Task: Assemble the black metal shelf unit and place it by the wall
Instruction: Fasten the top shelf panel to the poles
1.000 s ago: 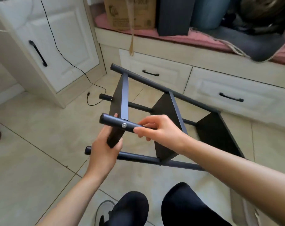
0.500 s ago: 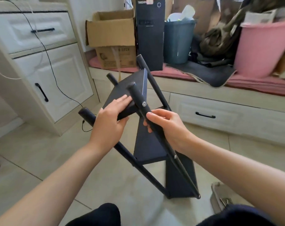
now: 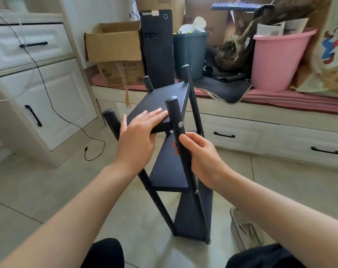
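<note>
Black metal shelf unit [image 3: 170,167] is standing near-upright on the tiled floor [image 3: 38,180], leaning slightly, just before the drawer bench [image 3: 261,132]. Left hand [image 3: 137,136] is lying flat, fingers straight, on the top shelf [image 3: 164,99]. Right hand [image 3: 201,157] is curling round the near post [image 3: 177,120] below its screw. Frame is looking rigid, light enough to tilt; smooth tubes are likely slipping, so gripping posts beside shelf joints seems best.

Shelf unit [image 3: 170,167] tipped from lying to upright — left hand [image 3: 139,136] apparently flat on top shelf [image 3: 160,101].
</note>
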Tool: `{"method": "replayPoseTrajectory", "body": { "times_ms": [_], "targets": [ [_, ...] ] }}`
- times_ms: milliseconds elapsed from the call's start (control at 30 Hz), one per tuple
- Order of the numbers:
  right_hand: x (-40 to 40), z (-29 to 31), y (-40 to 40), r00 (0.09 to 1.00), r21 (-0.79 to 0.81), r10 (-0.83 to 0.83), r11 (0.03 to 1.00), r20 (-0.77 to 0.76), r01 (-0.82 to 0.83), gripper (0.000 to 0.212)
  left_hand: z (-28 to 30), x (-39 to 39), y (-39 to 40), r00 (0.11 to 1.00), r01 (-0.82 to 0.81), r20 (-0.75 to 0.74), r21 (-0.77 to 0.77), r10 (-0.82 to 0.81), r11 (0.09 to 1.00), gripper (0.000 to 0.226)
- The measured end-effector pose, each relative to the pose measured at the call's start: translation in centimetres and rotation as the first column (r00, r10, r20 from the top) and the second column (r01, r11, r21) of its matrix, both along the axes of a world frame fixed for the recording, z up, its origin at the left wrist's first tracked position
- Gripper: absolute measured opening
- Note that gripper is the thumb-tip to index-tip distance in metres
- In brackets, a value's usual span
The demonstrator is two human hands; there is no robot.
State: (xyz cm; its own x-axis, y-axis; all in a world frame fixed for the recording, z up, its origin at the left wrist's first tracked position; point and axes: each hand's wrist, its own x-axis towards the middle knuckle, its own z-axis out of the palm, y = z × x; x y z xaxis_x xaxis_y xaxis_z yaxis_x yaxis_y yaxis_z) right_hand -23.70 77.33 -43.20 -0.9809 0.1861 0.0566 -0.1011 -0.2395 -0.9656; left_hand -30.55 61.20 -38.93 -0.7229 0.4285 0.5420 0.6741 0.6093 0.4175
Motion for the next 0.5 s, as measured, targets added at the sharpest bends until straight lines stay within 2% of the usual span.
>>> {"method": "replayPoseTrajectory", "body": {
  "times_ms": [233,333,500],
  "targets": [
    [0.8,0.5,0.7,0.996,-0.161,0.028,0.987,0.088,-0.013,0.05,-0.8,0.2,1.5,0.996,0.024,-0.087,0.053,-0.02,0.998,0.062],
    [0.9,0.6,0.7,0.995,-0.27,0.005,0.963,0.097,0.022,0.049,-1.1,-0.2,2.4,0.988,0.065,-0.146,0.057,-0.056,0.996,0.062],
    [0.9,0.3,0.3,0.998,-0.381,-0.038,0.923,0.043,0.051,0.033,-2.7,-0.7,3.4,0.941,0.187,-0.297,0.048,-0.164,0.981,0.05]
  ]
}}
